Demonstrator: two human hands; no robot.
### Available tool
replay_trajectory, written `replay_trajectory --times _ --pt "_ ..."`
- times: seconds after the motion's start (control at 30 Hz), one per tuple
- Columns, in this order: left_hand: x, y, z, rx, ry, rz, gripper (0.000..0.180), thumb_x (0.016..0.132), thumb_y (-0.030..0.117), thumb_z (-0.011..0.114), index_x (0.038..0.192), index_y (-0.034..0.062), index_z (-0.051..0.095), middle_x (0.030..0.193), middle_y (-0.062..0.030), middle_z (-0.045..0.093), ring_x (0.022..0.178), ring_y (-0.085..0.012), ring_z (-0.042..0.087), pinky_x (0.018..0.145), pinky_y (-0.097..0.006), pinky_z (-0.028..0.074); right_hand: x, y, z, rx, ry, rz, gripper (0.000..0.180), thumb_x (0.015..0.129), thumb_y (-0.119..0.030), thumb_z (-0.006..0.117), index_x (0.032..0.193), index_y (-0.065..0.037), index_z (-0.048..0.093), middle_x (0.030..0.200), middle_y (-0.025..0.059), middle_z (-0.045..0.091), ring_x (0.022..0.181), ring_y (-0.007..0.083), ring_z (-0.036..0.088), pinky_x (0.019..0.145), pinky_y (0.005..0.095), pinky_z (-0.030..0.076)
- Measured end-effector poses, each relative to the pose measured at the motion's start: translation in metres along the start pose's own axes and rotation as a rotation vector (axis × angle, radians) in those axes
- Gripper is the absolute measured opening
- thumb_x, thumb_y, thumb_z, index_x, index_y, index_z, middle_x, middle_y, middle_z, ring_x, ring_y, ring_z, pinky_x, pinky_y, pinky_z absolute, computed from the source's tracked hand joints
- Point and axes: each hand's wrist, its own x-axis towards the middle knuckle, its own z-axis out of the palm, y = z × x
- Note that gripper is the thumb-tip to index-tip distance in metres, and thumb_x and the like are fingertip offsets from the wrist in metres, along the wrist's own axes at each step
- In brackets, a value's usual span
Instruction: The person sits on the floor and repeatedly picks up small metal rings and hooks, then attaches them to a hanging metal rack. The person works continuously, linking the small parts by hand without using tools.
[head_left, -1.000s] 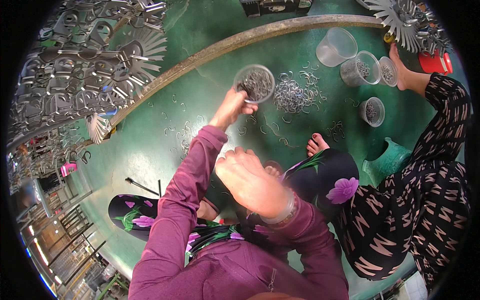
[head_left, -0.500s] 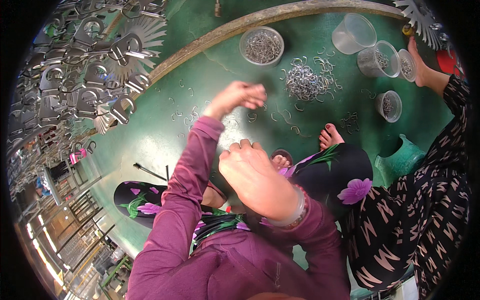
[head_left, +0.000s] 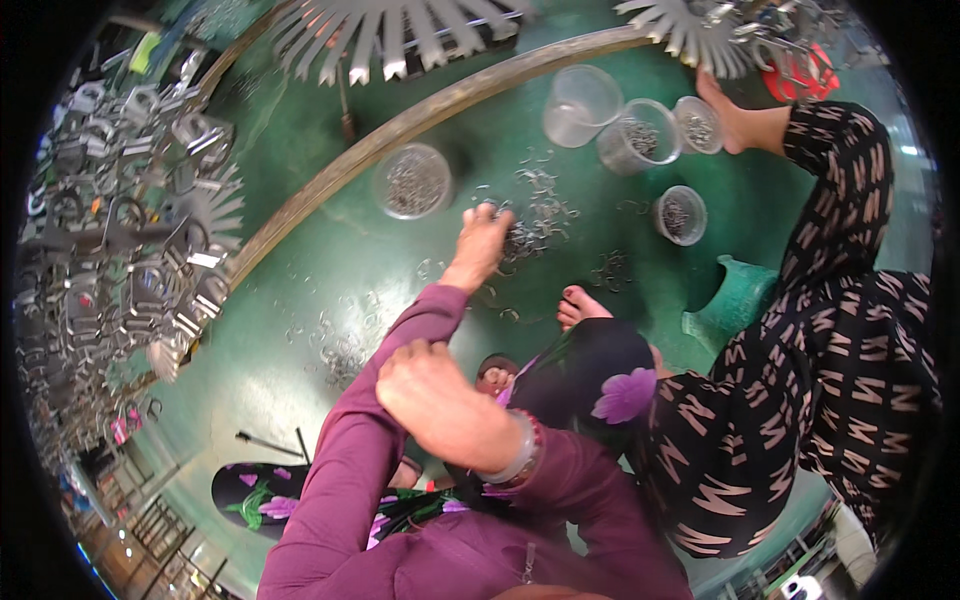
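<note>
My left hand (head_left: 482,243) reaches forward on a purple sleeve and presses its curled fingers into a pile of small metal rings (head_left: 540,225) on the green floor. A round clear container (head_left: 412,181) with more small metal pieces stands just left of that hand. My right hand (head_left: 432,398) is close to the camera with a bracelet at the wrist. Its fingers are closed and it rests against my left sleeve; anything inside it is hidden.
Several clear plastic cups (head_left: 640,135) stand beyond the pile, one more cup (head_left: 680,213) to its right. Another person in black patterned clothes (head_left: 830,330) sits at the right. A curved rail (head_left: 330,180) crosses the floor. Metal parts (head_left: 120,230) crowd the left.
My left hand has moved from the round container rightward onto the ring pile. My right hand stayed near my chest. The view has shifted.
</note>
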Motion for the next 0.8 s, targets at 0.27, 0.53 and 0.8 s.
replay_trajectory --times 0.27,0.53,0.8 --pt "0.007 0.005 -0.037 -1.390 -0.155 -0.404 0.068 0.090 0.040 0.055 0.136 -0.0033 0.030 0.127 -0.0149 0.047 0.098 -0.0207 0.059 0.065 -0.034 0.057 -0.001 0.010 0.002 0.150 0.150 -0.046 0.017 0.067 -0.007 0.055 0.079 0.005 0.057 0.077 0.0158 0.058 0.075 0.0263 0.057 0.063 0.0341 0.045" --pt "0.017 0.020 -0.096 -1.222 -0.204 -0.196 0.053 0.081 0.024 0.068 0.120 -0.0048 0.046 0.106 -0.0117 0.057 0.092 -0.0165 0.059 0.069 -0.029 0.056 0.002 0.005 -0.010 0.130 0.051 0.017 0.036 0.065 -0.005 0.058 0.098 0.009 0.054 0.077 0.0159 0.059 0.076 0.0258 0.060 0.063 0.0344 0.047" --pt "0.017 0.029 -0.127 -0.807 -0.300 -0.267 0.036 0.073 0.002 0.056 0.109 0.0009 0.052 0.089 -0.0073 0.063 0.076 -0.0120 0.061 0.063 -0.023 0.052 -0.001 0.009 -0.017 0.218 0.051 0.011 0.041 0.068 -0.005 0.056 0.106 0.011 0.051 0.075 0.0190 0.057 0.074 0.0312 0.058 0.064 0.0385 0.046"
